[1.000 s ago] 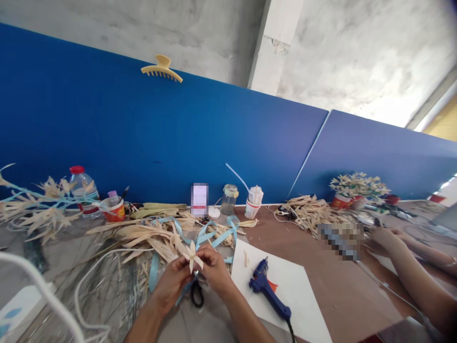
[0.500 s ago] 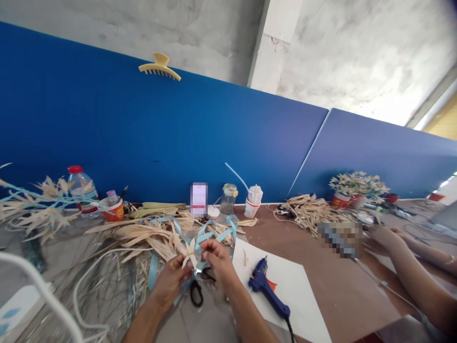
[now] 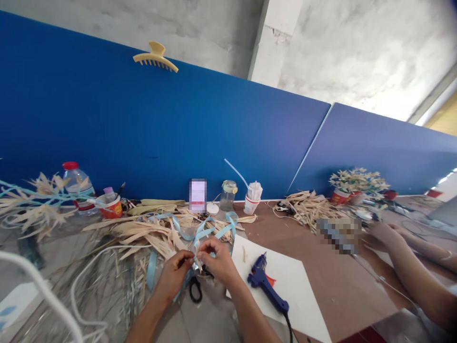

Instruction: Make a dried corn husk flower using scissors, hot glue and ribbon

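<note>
My left hand [image 3: 174,271] and my right hand [image 3: 217,259] meet low in the middle of the view, with thumbs and fingers pinched. Between their fingertips is a small pale flower of dried husk petals [image 3: 198,247], largely covered by the fingers. Just below lie scissors with black handles [image 3: 195,289], their blades partly hidden. Light blue ribbon [image 3: 205,228] curls over the table behind my hands. A heap of dried husk strips [image 3: 150,233] spreads to the left of it.
A blue glue gun [image 3: 266,283] rests on white paper [image 3: 303,305] at right. A white cable [image 3: 76,286] loops at left. Cups, a bottle [image 3: 76,183] and a jar [image 3: 227,195] line the blue partition [image 3: 160,124]. Another person's arms [image 3: 403,252] are at far right.
The flower has turned from facing me with petals spread to mostly hidden between my fingers. My right hand has come closer to my left. The view has tilted slightly.
</note>
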### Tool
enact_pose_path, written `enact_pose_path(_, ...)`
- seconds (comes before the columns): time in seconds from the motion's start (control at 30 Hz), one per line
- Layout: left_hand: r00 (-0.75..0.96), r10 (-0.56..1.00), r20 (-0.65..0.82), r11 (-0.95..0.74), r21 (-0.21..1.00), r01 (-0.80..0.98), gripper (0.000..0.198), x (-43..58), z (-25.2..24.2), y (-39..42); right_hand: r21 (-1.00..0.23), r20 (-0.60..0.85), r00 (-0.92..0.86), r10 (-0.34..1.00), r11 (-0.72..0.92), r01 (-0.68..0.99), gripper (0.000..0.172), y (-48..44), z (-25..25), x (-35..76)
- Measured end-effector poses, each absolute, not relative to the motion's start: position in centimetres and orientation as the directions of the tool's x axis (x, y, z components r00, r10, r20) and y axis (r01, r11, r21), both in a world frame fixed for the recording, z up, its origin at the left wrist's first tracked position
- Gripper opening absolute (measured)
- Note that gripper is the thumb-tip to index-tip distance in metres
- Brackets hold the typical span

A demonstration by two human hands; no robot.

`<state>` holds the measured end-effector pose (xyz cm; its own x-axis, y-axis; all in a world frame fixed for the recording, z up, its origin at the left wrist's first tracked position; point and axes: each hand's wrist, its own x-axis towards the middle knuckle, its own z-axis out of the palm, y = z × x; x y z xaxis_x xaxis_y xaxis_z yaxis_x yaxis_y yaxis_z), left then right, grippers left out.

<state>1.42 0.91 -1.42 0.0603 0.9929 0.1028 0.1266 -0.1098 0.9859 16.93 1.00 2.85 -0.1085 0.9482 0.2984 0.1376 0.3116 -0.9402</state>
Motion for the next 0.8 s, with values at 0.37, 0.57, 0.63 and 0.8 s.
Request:
enact_pose_path(0.37,-0.005,0.977,0.212,-0.203,0.94,0.274,0.022,1.35,-1.6,0.82,-0.789,0.441,-0.183,0.878,0.477,0.387,0.014,0.38,3.29,17.14)
enact_pose_path(0.57,-0.05,0.943,0.33,-0.305,0.913,0.273,0.016,1.17,-1.12,0.54,-0.726,0.466,-0.186,0.865,0.494,0.478,0.014,0.28,3.29,17.17)
enact_pose_path(0.63,-0.056,0.937,0.346,-0.319,0.907,0.274,0.015,1.17,-0.95,0.47,-0.706,0.486,-0.192,0.853,0.512,0.489,0.014,0.26,3.23,17.17)
enact_pose_path(0.8,-0.032,0.919,0.392,-0.366,0.882,0.298,0.014,1.2,-0.88,0.31,-0.608,0.558,-0.23,0.798,0.581,0.542,0.014,0.14,3.37,17.26)
